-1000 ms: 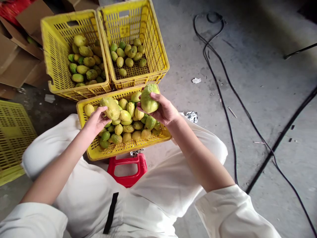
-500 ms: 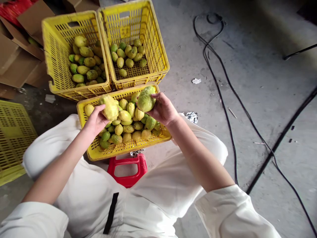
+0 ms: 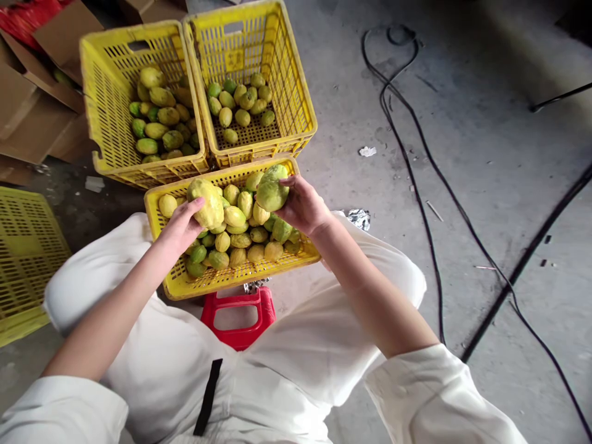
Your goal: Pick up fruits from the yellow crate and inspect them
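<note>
We cup a yellow fruit (image 3: 206,202) in our left hand (image 3: 181,227) and a greener fruit (image 3: 271,192) in our right hand (image 3: 303,205), fingers closed, above the near crate (image 3: 240,274) for comparison.

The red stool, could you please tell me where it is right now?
In the head view the red stool sits low in the middle, between the person's knees, just under the near edge of the nearest yellow crate.

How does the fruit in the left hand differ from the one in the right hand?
The fruit in the left hand is yellow and looks larger; the fruit in the right hand is greener and rounder. The left hand grips from below, the right hand from the side. Both are held over the near yellow crate.
</note>
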A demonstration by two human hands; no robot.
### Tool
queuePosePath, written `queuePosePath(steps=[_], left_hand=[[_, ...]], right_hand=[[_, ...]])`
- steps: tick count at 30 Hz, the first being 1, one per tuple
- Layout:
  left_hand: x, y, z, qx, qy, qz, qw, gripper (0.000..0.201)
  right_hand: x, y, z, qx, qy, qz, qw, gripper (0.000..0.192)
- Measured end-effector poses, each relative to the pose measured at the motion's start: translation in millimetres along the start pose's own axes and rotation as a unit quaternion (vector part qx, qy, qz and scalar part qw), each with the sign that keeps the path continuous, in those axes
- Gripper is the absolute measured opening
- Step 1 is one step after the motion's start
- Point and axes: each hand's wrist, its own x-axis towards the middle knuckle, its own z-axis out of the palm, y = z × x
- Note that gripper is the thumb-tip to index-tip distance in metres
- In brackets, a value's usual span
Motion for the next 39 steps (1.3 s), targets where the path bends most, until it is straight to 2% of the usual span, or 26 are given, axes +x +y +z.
queuePosePath(steps=[5, 13, 16, 21, 28, 32, 39], left_hand=[[5, -2, -1.6, -0.043, 0.02, -0.007, 0.999, 0.009], [3, 0, 2.8, -0.056, 0.039, -0.027, 0.997, 0.007], [1, 2, 5.8, -0.068, 0.047, -0.029, 0.996, 0.007], [4, 4, 4.0, -0.068, 0.065, -0.039, 0.995, 0.007], [5, 1, 3.3, -0.06, 0.04, -0.024, 0.997, 0.019], [3, -1, 4.5, -0.071, 0.013, -0.001, 0.997, 0.018], [-1, 3, 6.2, -0.06, 0.007, -0.008, 0.998, 0.016]], right_hand=[[1, 0, -1, -0.003, 0.004, 0.002, 1.0, 0.021], [-3, 0, 1, -0.014, 0.003, -0.008, 1.0, 0.014], [-6, 2, 5, -0.049, 0.023, -0.029, 0.998, 0.02], [-2, 3, 0, -0.041, 0.06, -0.035, 0.997, 0.025], [2, 5, -6, -0.044, 0.044, -0.032, 0.998, 0.028], [1, 6, -4, -0.036, 0.028, -0.029, 0.999, 0.027], [3, 4, -5, -0.025, 0.034, -0.023, 0.999, 0.026]])
